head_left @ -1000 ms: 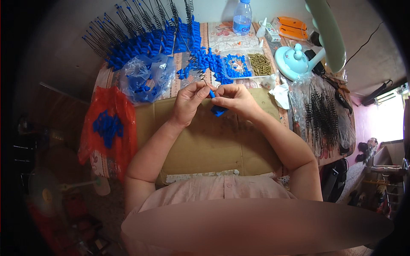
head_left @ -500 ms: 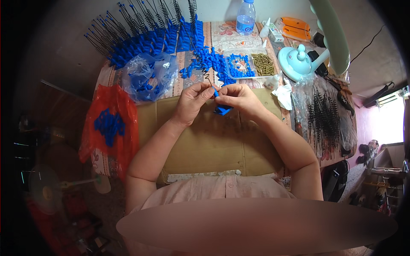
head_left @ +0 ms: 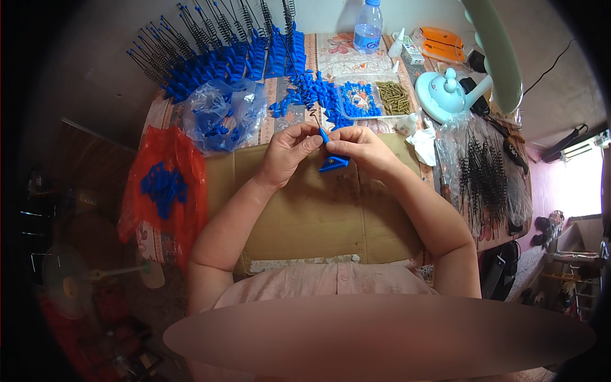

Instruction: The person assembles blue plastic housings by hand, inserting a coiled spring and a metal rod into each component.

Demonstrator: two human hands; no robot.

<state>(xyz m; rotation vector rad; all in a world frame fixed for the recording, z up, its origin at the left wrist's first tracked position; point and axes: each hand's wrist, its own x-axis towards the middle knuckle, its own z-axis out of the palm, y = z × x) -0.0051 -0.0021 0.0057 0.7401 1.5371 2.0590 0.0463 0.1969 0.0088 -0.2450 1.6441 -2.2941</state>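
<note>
My left hand and my right hand meet over the cardboard, both closed in a pinch. Between them is a blue plastic piece with a narrow neck and a wider, wedge-shaped foot. A small brass-coloured spot shows on the foot. From the top of the neck a thin black coiled wire rises away from me. My right thumb and fingers grip the blue piece, while the left fingertips pinch at its neck where the wire meets it. The fingers partly hide that joint.
Cardboard covers the near table. Beyond lie loose blue pieces, a clear tray of blue and brass parts, and rows of blue pieces with upright wires. Bags stand left; a lamp and black wires right.
The blue piece has turned in my fingers, so its foot now shows a flat face with the brass-coloured spot. Both hands stay in nearly the same place.
</note>
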